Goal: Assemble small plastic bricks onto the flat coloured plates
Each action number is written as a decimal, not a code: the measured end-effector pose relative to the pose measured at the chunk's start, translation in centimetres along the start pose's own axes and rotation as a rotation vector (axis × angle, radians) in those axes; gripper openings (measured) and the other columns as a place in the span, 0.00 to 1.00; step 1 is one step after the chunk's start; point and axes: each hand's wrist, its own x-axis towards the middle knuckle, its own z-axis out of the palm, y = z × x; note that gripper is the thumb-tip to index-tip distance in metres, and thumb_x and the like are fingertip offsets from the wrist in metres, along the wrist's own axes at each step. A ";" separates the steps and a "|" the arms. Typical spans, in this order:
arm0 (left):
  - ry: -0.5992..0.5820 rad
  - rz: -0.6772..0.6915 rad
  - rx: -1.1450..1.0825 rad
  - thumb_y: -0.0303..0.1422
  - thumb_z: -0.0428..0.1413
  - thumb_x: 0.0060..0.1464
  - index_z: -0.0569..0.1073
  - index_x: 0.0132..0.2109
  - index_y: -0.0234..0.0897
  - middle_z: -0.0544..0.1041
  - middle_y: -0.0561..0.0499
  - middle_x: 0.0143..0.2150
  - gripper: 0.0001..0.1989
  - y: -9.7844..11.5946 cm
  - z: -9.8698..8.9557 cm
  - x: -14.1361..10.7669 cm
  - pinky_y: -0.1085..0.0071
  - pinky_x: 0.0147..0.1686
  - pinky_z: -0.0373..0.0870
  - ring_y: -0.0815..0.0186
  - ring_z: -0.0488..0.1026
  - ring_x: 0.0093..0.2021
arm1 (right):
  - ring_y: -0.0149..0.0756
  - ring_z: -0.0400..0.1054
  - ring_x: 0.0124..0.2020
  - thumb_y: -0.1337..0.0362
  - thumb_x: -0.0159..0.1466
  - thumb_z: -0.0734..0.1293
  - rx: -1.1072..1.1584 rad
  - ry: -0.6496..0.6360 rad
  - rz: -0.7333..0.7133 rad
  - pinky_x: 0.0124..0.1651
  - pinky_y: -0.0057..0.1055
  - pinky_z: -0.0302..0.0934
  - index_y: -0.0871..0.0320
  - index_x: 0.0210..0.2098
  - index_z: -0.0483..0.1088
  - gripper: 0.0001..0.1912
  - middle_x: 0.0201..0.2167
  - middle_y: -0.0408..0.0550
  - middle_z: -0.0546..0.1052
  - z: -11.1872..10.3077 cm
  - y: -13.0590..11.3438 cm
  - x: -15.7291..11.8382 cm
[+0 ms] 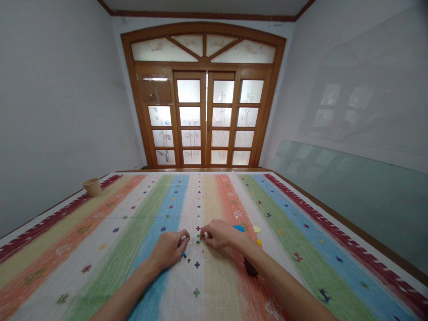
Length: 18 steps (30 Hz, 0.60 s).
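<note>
A big wooden door with glass panes (203, 64) is at the far end of the room, past a bench (200, 169) with a bright striped cloth (85, 247) on it. Tiny bits in green, red, white and blue (198, 242) lie on the cloth, between and near the two hands. The left hand (169, 249) has its thumb and finger bent close together, and the right hand (219, 234) curls its fingers down by the bits. I cannot tell if either one is gripping a bit. Such small bits seem best picked up one by one, with soft fingertips, so the others don't roll off. The right arm should not brush the dark brown piece (250, 267) beside it. A flat blue piece (239, 228) and two yellow pieces (257, 229) lie near the right hand. A light brown paper cup (95, 189) stands upright, well apart on the left; its inside is too hard to see.
</note>
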 end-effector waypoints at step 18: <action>-0.007 -0.013 -0.005 0.36 0.47 0.63 0.76 0.41 0.40 0.75 0.52 0.23 0.13 0.0 0.0 0.0 0.73 0.30 0.58 0.64 0.74 0.27 | 0.38 0.74 0.36 0.66 0.60 0.67 0.001 -0.015 0.049 0.35 0.27 0.57 0.54 0.44 0.78 0.13 0.34 0.47 0.82 0.5 -0.1 0.2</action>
